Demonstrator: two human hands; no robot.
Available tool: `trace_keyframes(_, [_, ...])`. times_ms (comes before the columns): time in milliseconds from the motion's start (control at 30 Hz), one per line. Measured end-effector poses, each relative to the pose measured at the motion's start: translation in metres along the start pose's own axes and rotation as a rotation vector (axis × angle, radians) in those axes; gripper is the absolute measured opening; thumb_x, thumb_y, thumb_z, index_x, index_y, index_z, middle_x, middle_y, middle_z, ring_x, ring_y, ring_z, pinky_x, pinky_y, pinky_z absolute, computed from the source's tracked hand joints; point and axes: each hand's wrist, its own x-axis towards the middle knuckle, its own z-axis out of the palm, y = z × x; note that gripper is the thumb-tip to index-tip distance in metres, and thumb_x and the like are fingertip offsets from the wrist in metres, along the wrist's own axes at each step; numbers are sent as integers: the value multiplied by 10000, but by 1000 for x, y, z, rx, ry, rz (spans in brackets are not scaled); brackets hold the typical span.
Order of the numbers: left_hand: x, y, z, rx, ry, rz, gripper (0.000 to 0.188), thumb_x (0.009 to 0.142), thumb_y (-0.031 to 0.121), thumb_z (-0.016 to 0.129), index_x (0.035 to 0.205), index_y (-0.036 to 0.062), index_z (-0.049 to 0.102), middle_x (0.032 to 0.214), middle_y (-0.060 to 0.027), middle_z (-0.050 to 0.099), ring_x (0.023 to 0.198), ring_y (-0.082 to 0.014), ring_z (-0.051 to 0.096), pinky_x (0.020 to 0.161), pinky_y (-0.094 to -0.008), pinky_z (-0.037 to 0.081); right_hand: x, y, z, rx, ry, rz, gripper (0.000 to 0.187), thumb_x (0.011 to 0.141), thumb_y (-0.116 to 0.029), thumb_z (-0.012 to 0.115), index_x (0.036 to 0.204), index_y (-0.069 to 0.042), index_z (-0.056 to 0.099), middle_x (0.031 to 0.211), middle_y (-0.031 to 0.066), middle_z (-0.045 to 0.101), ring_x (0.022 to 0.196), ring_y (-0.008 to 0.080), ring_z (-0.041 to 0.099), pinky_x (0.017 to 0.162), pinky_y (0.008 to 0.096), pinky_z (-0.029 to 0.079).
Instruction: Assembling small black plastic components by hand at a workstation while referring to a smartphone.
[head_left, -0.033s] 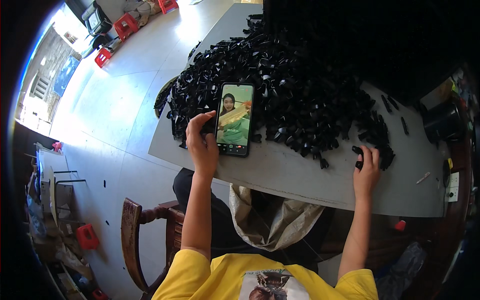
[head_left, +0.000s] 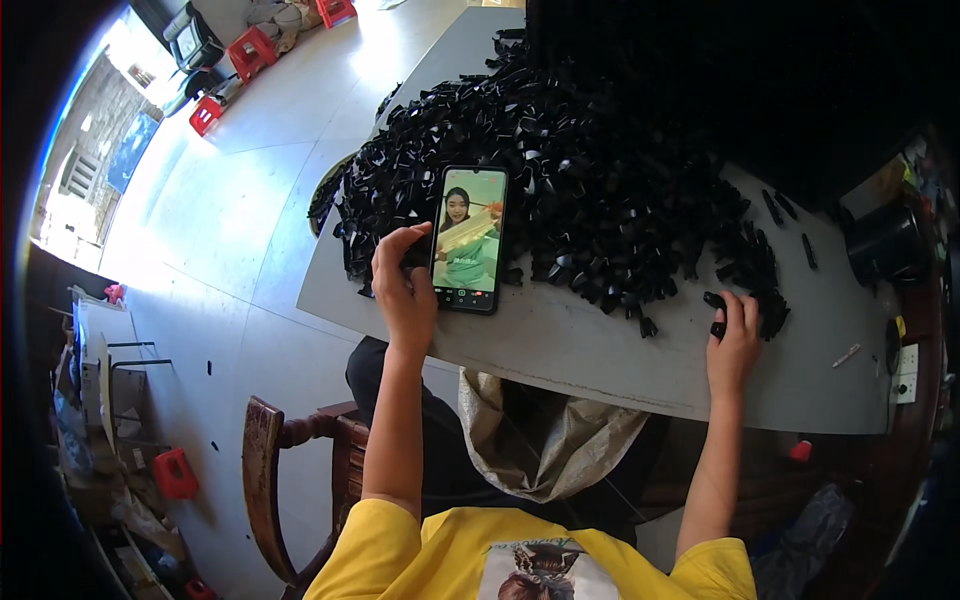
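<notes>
My left hand (head_left: 403,290) is at the left edge of a smartphone (head_left: 468,240), its index finger and thumb apart. I cannot tell whether its fingertips touch the case. The phone stands or lies tilted against a large heap of small glossy black plastic pieces (head_left: 560,180), its screen lit with a video of a person in green. At the right end of the heap, my right hand (head_left: 736,335) is low over the grey table (head_left: 600,355). Its fingers are bent around a small black plastic piece (head_left: 714,300), with another dark bit by the thumb.
A few loose black pieces (head_left: 809,251) and a whitish stick (head_left: 846,356) lie on the table's right side, near a black round container (head_left: 888,243). A pale woven sack (head_left: 540,465) hangs at the near edge over my lap. A wooden chair (head_left: 262,480) stands at left.
</notes>
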Motion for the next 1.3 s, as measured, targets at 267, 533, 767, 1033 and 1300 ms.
trace_keyframes(267, [-1,2,0,-16,0,5,429,651,-95,384,1031,-9,564,1026,-119,661,977,-276,603,930,-357,438,-1,2,1,-3,9,-6,227,875,-50,571,1099,-85,585,1085,77,549,951,304,604,747,383,496])
trace_keyframes(533, [0,5,-1,-10,-2,0,419,658,-97,389,1032,-13,557,1007,-129,661,971,-268,612,913,-350,453,-1,0,0,2,-4,33,242,861,-52,584,1099,-96,588,1077,70,549,953,305,602,751,391,498])
trace_keyframes(767, [-5,-2,-7,91,-147,-110,401,657,-77,407,1012,10,573,1025,-113,663,1017,-275,580,965,-370,400,-1,1,1,4,5,17,250,855,-48,587,1100,-96,590,1076,71,550,958,307,599,757,393,496])
trace_keyframes(1033, [-1,1,-2,48,6,-8,468,654,-75,411,1068,19,608,1063,-105,651,1030,-289,577,973,-381,398,0,1,1,-15,4,5,241,862,-42,575,1099,-85,590,1082,70,553,960,301,601,751,383,493])
trace_keyframes(1300, [0,5,-4,121,-28,-6,453,652,-115,364,1050,-40,569,1042,-135,649,1016,-229,618,970,-333,434,-1,1,1,-12,1,7,231,874,-54,563,1103,-76,586,1087,80,550,954,310,602,753,387,492])
